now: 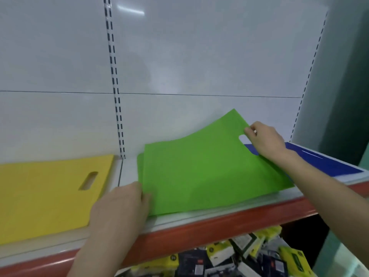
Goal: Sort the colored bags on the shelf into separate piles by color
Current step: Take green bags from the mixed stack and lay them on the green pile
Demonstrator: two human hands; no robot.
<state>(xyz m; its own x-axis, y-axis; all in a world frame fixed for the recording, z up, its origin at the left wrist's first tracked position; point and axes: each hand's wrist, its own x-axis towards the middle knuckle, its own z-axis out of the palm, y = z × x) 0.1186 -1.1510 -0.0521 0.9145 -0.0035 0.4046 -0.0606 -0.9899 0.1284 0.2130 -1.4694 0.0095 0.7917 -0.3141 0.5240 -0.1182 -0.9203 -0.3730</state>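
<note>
Green bag [199, 172] runs left-right, handle rightward, left hand [119, 204] and right hand [265, 140] pinching it.

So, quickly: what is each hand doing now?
Left hand: holds the green bag at its left edge.
Right hand: pinches the same bag near its handle hole.

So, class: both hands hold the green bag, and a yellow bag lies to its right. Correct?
No. The head view shows the yellow bag lying to the left of the green bag, not its right. The left hand and right hand do both hold the green bag.
</note>
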